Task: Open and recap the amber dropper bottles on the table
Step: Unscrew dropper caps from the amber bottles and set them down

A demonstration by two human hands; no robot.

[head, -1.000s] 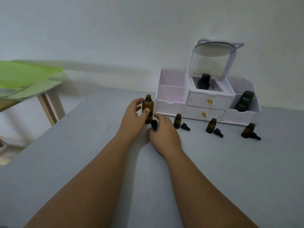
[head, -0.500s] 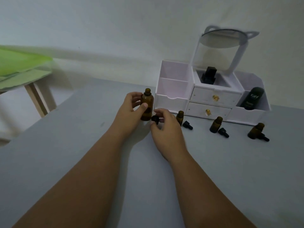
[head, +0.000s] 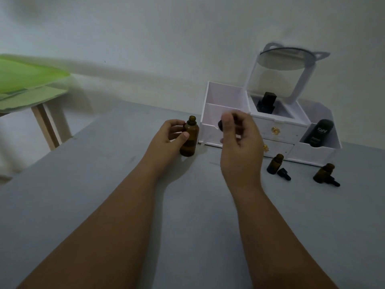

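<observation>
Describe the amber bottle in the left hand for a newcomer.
Find the white drawer organiser with the mirror on the grey table. Just left of its front corner stands an uncapped amber bottle, gripped by the left hand. It is much bigger than the two small amber bottles to the right.

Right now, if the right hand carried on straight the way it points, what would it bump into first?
Probably the white organizer, at its left compartment: the right hand, pinching a black cap, is raised just in front of it. Depth is hard to judge.
</observation>
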